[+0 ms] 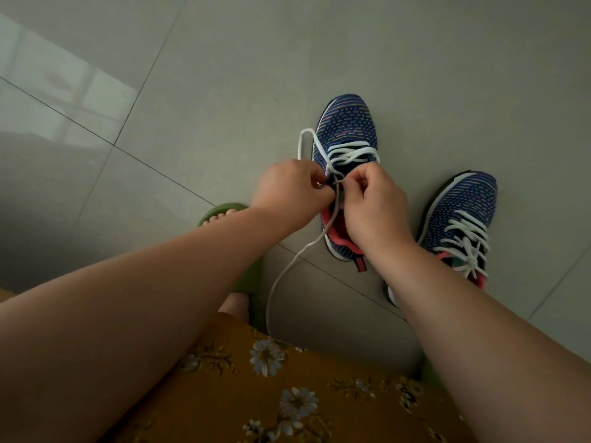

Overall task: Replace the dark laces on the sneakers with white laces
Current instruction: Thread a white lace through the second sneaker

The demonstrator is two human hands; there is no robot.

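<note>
Both hands, left [292, 187] and right [374, 203], pinch the white lace [335, 193] over the left sneaker [347, 129], bare floor [224, 91] beyond.

Both sneakers, the left sneaker [347, 129] and the right sneaker [463, 203], are knitted in navy with multicoloured dashes, lined in coral pink and threaded with white laces [350, 155]. Grey floor tiles [224, 75], a green slipper [252, 276] and a mustard skirt [287, 394] printed with white flowers are seen.

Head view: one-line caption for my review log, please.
Both hands, left hand and right hand, thread a white lace through the left sneaker; the right sneaker already carries white lacing.
</note>
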